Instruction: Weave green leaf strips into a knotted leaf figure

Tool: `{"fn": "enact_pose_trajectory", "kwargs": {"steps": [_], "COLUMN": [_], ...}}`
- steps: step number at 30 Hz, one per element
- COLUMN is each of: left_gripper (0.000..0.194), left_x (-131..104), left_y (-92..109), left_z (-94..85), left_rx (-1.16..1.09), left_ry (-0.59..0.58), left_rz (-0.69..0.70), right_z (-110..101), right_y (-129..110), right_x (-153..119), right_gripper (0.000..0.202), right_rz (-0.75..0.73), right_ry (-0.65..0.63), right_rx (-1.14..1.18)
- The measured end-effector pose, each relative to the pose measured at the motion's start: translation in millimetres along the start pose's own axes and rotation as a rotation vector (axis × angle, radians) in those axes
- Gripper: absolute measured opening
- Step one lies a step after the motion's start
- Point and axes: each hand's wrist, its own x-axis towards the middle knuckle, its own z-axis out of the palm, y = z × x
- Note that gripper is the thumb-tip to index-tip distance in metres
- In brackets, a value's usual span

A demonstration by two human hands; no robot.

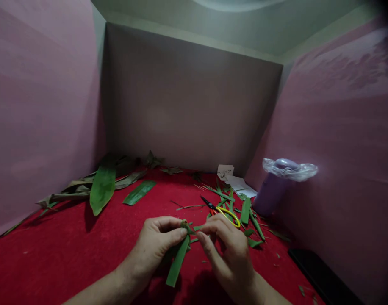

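Observation:
Between thumb and fingers, my left hand (159,239) pinches a folded green leaf strip (178,264). One flat end of the strip hangs down below my thumb, and a small folded tip shows above it. My right hand (227,250) is just to the right, thumb and forefinger drawn together at a thin end by the folded part. What exactly lies between those fingertips is too small to make out. Behind my right hand lie scissors (230,215) with yellow and red handles and dark blades, partly covered by the fingers.
Cut leaf pieces (245,210) lie scattered on the red cloth (86,258) at right. A purple bin (272,192) with a clear plastic liner, white papers (240,185) and a black flat object (321,275) stand or lie near the right wall. Broad leaves (103,186) lie at left.

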Motion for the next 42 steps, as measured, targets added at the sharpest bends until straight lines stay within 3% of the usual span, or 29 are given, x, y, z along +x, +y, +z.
{"fn": "enact_pose_trajectory", "kwargs": {"steps": [5, 11, 21, 32, 42], "left_gripper": [0.009, 0.010, 0.016, 0.013, 0.013], "left_x": [-6.0, -7.7, -5.0, -1.6, -3.9], "left_y": [0.1, -4.2, -4.9, -7.8, -6.1], "left_z": [7.7, 9.0, 10.3, 3.9, 7.7], "left_rx": [0.034, 0.115, 0.078, 0.036, 0.090], "left_ry": [-0.055, -0.110, -0.106, -0.132, -0.111], "left_rz": [0.006, 0.048, -0.023, -0.024, -0.020], "right_z": [5.9, 7.0, 7.6, 3.6, 8.2], "right_y": [-0.3, 0.5, 1.0, 3.2, 2.6], "right_x": [0.3, 0.7, 0.2, -1.7, -1.1], "right_gripper": [0.017, 0.011, 0.011, 0.014, 0.010], "right_rz": [-0.022, -0.073, -0.295, -0.119, -0.189], "right_ry": [0.002, 0.003, 0.021, 0.008, 0.028], "right_rx": [-0.031, -0.091, -0.173, -0.003, -0.104]}}
